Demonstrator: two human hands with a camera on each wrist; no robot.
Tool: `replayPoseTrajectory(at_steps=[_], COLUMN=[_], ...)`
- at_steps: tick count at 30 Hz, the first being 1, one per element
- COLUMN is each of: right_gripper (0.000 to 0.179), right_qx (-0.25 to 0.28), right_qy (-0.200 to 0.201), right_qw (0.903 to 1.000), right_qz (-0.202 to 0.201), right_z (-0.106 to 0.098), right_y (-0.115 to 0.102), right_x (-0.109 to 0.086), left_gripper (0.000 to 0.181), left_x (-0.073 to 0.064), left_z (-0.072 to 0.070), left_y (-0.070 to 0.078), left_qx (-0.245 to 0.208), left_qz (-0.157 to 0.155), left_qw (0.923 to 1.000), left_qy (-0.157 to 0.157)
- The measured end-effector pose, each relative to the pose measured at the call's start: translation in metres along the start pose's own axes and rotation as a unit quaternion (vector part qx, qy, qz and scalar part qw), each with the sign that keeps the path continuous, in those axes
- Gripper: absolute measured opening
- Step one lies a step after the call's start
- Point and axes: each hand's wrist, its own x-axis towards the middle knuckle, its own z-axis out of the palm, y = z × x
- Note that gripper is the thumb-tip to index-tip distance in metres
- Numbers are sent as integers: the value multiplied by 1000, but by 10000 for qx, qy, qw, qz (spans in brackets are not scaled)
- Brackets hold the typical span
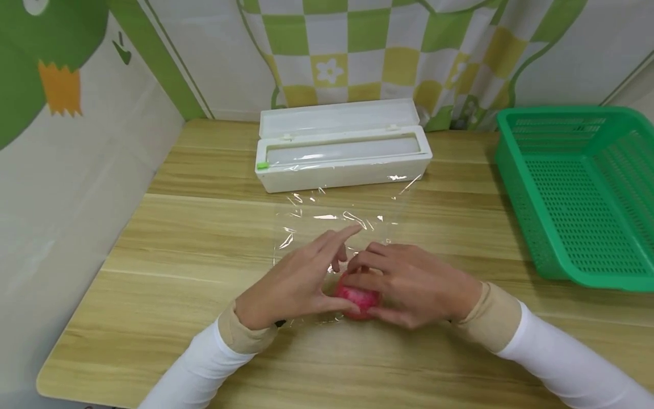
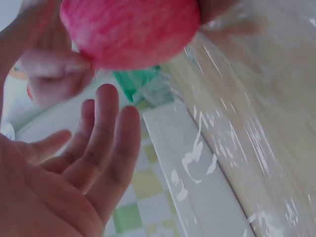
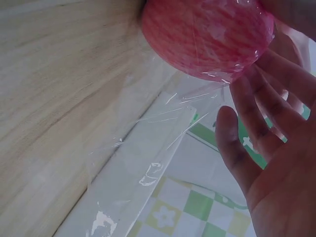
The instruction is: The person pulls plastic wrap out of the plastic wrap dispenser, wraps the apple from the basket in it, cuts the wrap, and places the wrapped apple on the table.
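One wooden table (image 1: 153, 250), under everything else. At its right side, a green basket (image 1: 608, 279) with slotted floor and sides. Toward the far edge, a white box (image 1: 347, 177) with its lid raised at the back. In front of the box, a sheet of clear film (image 1: 325, 217), creased and shiny; probably light, limp and clingy, so best taken by the corners. Left hand (image 1: 301, 278): thumb against the red fruit (image 1: 361, 300), other fingers extended and free of it, no real grip. Right hand (image 1: 416, 284): fingers bent over the fruit's far side, thumb at its near side, holding it; any film pinched there too, cannot tell. Smallest of all, the fruit, between both hands near the film's near end, with film against its side in the right wrist view. Likely firm, moderately heavy, smooth enough to slip, prone to bruising; best cradled round its widest part with spread fingertips, never squeezed hard.
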Motion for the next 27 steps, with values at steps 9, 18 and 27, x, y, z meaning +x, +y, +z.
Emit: replayPoseTrajectory(at_steps=[9, 18, 27], right_gripper=[47, 44, 45], right_qx=[-38, 25, 41], right_qy=[-294, -258, -8], right_qw=[9993, 9992, 9998], right_qz=[244, 311, 202], right_z=[-3, -1, 0], right_y=[-4, -4, -4], right_x=[-2, -2, -2], left_gripper=[19, 24, 17], left_x=[-41, -83, -92], left_z=[-36, -40, -30], left_y=[-33, -57, -73], left_qx=[468, -71, 6], left_qz=[282, 152, 526], left_qw=[9978, 9834, 9869], left_qy=[-373, -1806, -1524])
